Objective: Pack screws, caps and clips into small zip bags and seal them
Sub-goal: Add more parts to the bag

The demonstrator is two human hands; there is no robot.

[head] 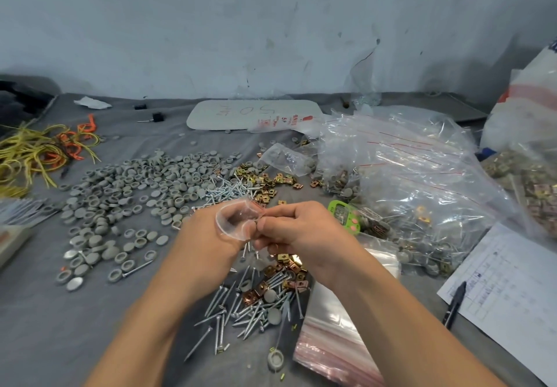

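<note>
My left hand [208, 235] holds a small clear zip bag [238, 220] with its mouth spread open, above the middle of the table. My right hand [289, 229] is curled beside the bag's mouth and pinches small parts; which parts I cannot tell. Below both hands lies a heap of silver screws [241, 311] mixed with copper and gold clips [283, 269] and a few grey caps. A wide spread of grey caps [126, 193] covers the table to the left. More screws and gold clips [259, 180] lie behind the hands.
A stack of empty zip bags [331, 335] lies at the near right. Large clear bags of packed sets [422, 181] fill the right side, with a green counter [343, 214] in front. A paper sheet [512, 296] and pen [453, 305] are far right. Yellow and orange ties [45, 151] lie far left.
</note>
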